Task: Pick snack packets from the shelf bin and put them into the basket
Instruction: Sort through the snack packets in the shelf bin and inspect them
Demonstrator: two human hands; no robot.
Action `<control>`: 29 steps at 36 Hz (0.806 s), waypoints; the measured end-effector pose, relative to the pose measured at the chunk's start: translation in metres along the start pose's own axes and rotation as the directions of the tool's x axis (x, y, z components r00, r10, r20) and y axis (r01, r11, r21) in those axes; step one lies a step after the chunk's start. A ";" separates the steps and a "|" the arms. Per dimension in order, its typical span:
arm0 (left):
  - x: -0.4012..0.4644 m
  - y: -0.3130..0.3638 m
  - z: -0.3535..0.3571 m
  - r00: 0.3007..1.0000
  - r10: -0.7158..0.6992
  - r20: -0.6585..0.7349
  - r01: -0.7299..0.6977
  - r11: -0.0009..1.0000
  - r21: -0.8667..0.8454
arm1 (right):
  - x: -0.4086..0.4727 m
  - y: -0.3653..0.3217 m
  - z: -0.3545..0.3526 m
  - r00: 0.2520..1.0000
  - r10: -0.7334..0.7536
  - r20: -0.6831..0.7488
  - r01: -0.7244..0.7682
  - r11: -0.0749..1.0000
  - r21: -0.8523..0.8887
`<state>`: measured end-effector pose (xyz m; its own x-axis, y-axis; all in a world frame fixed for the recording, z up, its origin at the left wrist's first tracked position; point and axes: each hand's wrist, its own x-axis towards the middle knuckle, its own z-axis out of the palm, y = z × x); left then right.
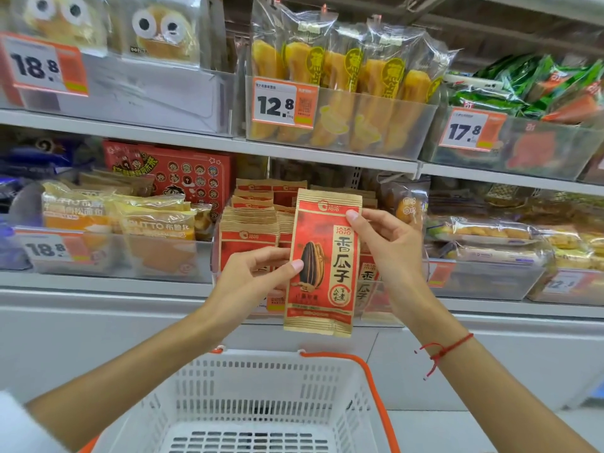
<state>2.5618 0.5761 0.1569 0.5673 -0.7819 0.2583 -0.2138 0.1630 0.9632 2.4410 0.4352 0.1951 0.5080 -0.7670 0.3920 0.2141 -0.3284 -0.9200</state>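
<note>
Both hands hold one red sunflower-seed packet (pixel 322 263) upright in the air, in front of the shelf bin (pixel 251 253) and above the far rim of the white basket (pixel 261 397). The left hand (pixel 258 276) pinches its left edge about halfway down, thumb on the printed face; the right hand (pixel 389 246) pinches the upper right edge, fingers curled behind.

The grip is only on the edges (thin, slick foil), so the packet could slip or twist if one hand lets go early. Released from here, it might clip the rim or the orange handle (pixel 376 393) and fall outside.

Its long axis runs vertically, top seal toward the upper shelf, printed face toward the camera, tilted slightly clockwise.
</note>
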 end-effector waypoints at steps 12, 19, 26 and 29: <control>0.005 0.006 -0.003 0.953 0.061 -0.296 -0.109 0.983 -0.146 | 0.003 -0.007 -0.005 0.955 0.021 0.295 0.023 0.989 -0.147; 0.005 0.007 -0.002 0.940 0.090 -0.328 -0.134 0.984 -0.113 | 0.005 -0.005 -0.006 0.951 0.026 0.308 0.029 0.984 -0.173; 0.002 0.007 0.000 0.948 0.123 -0.293 -0.158 0.982 -0.100 | 0.002 -0.004 -0.002 0.930 0.033 0.365 0.038 0.982 -0.185; 0.002 0.007 -0.001 0.950 0.129 -0.283 -0.160 0.983 -0.089 | 0.002 -0.005 -0.003 0.934 0.030 0.356 0.037 0.983 -0.178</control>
<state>2.5624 0.5768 0.1643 0.7366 -0.5520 0.3909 -0.2298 0.3392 0.9122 2.4386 0.4339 0.2000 0.7777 -0.5301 0.3378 0.0804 -0.4492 -0.8898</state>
